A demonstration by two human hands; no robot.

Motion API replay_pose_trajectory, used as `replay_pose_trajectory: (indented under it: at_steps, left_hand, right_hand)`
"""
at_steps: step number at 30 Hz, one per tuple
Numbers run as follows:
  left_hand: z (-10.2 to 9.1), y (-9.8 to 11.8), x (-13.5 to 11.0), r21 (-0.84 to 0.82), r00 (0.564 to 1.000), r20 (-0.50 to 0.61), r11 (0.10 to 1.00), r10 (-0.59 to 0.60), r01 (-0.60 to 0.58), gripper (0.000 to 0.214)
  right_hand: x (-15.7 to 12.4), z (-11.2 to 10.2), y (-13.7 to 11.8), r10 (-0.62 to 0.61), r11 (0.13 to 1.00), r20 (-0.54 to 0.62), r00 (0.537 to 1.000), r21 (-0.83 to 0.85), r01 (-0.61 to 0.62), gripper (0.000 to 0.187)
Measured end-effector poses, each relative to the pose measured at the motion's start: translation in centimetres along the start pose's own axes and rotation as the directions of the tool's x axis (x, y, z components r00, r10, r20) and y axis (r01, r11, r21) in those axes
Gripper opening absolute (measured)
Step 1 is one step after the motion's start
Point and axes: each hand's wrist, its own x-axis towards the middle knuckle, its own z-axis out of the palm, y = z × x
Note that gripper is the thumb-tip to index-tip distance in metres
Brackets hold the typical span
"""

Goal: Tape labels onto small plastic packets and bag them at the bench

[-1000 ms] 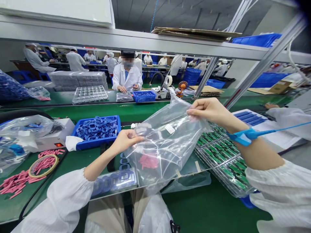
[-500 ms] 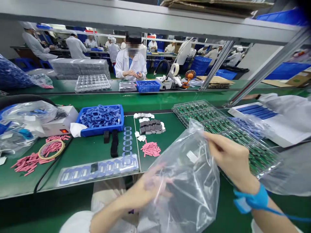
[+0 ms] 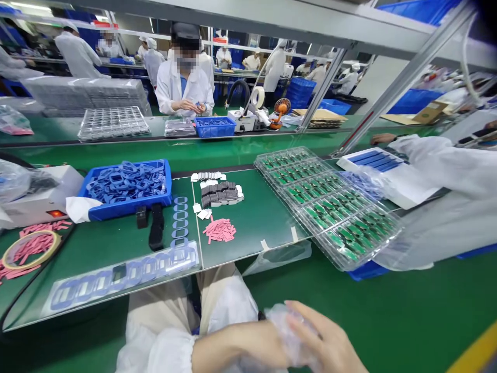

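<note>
- A long green tabletop (image 3: pixel 248 228) runs across the view, and many things lie on it.
- A person in a white coat (image 3: pixel 184 85) sits at the next tabletop, farther away, with both hands close together.
- Clear trays (image 3: pixel 328 207) full of little green boards lie on the right side.
- A blue box (image 3: pixel 130 210) sits on the left, full of blue loops (image 3: pixel 126 181).
- A flat clear sheet (image 3: pixel 120 277) with more blue loops in it lies by the near edge.
- A clear bag (image 3: pixel 289 331) is bunched up small, low down near the person's lap, in front of the tabletop edge.
- The left hand (image 3: pixel 322 336) is on the clear bag, and its fingers (image 3: pixel 306 324) curl over it and hold it.
- The right hand is out of sight, so I cannot tell how its fingers stand.
- A co-worker's hand (image 3: pixel 382 139) is at the far right, near a white tray (image 3: pixel 368 160).
- Rows of small black bits (image 3: pixel 219 194) lie in the middle, and a pile of pink bits (image 3: pixel 219 230) lies just below them.
</note>
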Motion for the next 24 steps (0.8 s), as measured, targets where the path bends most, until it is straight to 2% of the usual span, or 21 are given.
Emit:
replay_pose_trajectory:
  at_steps: [1,3,5,7,8,10,11,12,14,16,17,18,19,21,23,24]
  left_hand:
    - [-0.6,-0.4,0.4,-0.042,1.0,-0.012,0.999,-0.002,0.001,0.023]
    - [-1.3,-1.0,1.5,-0.136,0.991,-0.115,0.989,-0.072,0.056,0.032]
    - [-1.1,-1.4,2.5,-0.162,0.943,-0.29,0.979,-0.163,0.12,0.04]
    - [0.1,-2.0,3.3,-0.112,0.869,-0.445,0.976,-0.217,0.187,0.046]
    - [0.8,-2.4,3.6,-0.059,0.848,-0.481,0.973,-0.224,0.224,0.048]
    - [2.5,-3.4,4.1,0.15,0.865,-0.454,0.938,-0.215,0.312,0.053]
    - [3.3,-3.8,4.3,0.274,0.886,-0.407,0.896,-0.22,0.349,0.055]
    - [4.0,-4.3,4.6,0.387,0.903,-0.36,0.843,-0.234,0.373,0.053]
    - [5.1,-4.9,5.1,0.516,0.913,-0.298,0.758,-0.279,0.4,0.043]
    - [5.9,-5.2,5.5,0.524,0.918,-0.277,0.756,-0.284,0.392,0.024]
    - [6.2,-5.2,5.5,0.529,0.931,-0.257,0.768,-0.26,0.361,0.016]
    - [6.4,-5.3,5.4,0.533,0.945,-0.235,0.783,-0.229,0.322,0.011]
    - [6.6,-5.3,5.2,0.535,0.957,-0.214,0.797,-0.194,0.281,0.01]
    - [6.9,-5.4,4.6,0.54,0.975,-0.181,0.816,-0.126,0.206,0.012]
    - [7.3,-5.5,4.3,0.541,0.987,-0.153,0.831,-0.056,0.131,0.013]
    - [7.4,-5.6,4.3,0.539,0.99,-0.142,0.837,-0.022,0.096,0.013]
  right_hand:
    - [0.3,-0.4,1.1,0.058,0.998,-0.023,0.998,0.035,-0.057,0.048]
    - [1.6,-0.8,3.5,0.192,0.976,-0.082,0.978,0.122,-0.181,0.038]
    - [3.2,-1.0,5.7,0.279,0.955,-0.193,0.941,0.162,-0.25,0.026]
    - [4.3,-1.0,7.7,0.353,0.936,-0.352,0.867,0.12,-0.332,0.019]
    - [4.6,-1.0,8.6,0.384,0.919,-0.434,0.815,0.092,-0.384,0.018]
    - [4.5,-1.0,10.1,0.427,0.875,-0.556,0.713,0.056,-0.481,0.018]
    - [4.4,-0.9,10.7,0.435,0.865,-0.57,0.697,0.049,-0.499,0.019]
    - [4.3,-0.7,11.2,0.431,0.873,-0.541,0.722,0.048,-0.485,0.02]
    - [4.2,-0.1,11.8,0.402,0.909,-0.389,0.829,0.065,-0.411,0.017]
    - [4.5,0.7,12.2,0.301,0.95,-0.123,0.946,0.129,-0.286,0.017]
    - [4.8,1.0,12.5,0.231,0.957,0.048,0.972,0.167,-0.236,0.02]
    - [5.2,1.3,12.8,0.159,0.96,0.226,0.961,0.194,-0.204,0.024]
    - [5.5,1.6,13.1,0.093,0.964,0.405,0.91,0.191,-0.184,0.027]
    - [6.2,2.5,13.6,0.025,0.983,0.684,0.729,0.116,-0.143,0.031]
    - [6.8,4.0,13.6,0.029,0.996,0.805,0.593,0.028,-0.086,0.028]
    - [7.0,5.1,13.4,0.034,0.998,0.833,0.553,0.001,-0.064,0.024]
